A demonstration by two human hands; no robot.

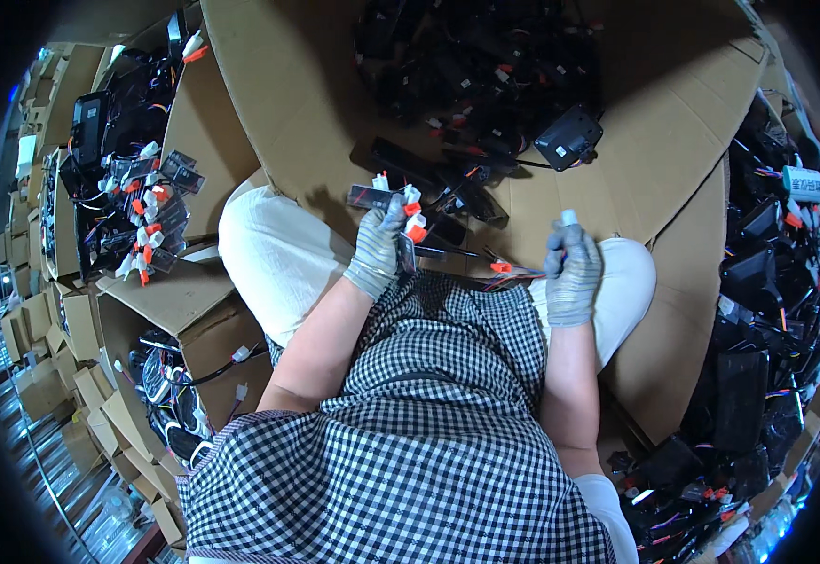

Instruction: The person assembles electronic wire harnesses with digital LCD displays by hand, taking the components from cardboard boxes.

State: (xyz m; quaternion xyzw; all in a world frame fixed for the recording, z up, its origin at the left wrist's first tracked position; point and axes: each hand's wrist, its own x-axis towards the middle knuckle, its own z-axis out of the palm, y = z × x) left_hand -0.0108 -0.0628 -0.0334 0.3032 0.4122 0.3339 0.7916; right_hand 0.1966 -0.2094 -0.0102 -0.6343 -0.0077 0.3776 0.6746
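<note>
Gloves (373, 256) are striped grey, connectors (417, 227) orange and white, the apron (429, 414) checked.

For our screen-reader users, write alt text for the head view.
Seen from above, a gloved left hand holds white-and-orange connectors, and the gloved right hand a white connector. Ahead, black electronic units lie heaped in an open cardboard box; more lie on both sides.

Grey striped gloves (372, 254) covered my fingers (575, 249); outward of them showed my white trousers (274, 254), and behind them my black-and-white checked apron (448, 423) and white right sleeve (607, 517).
</note>
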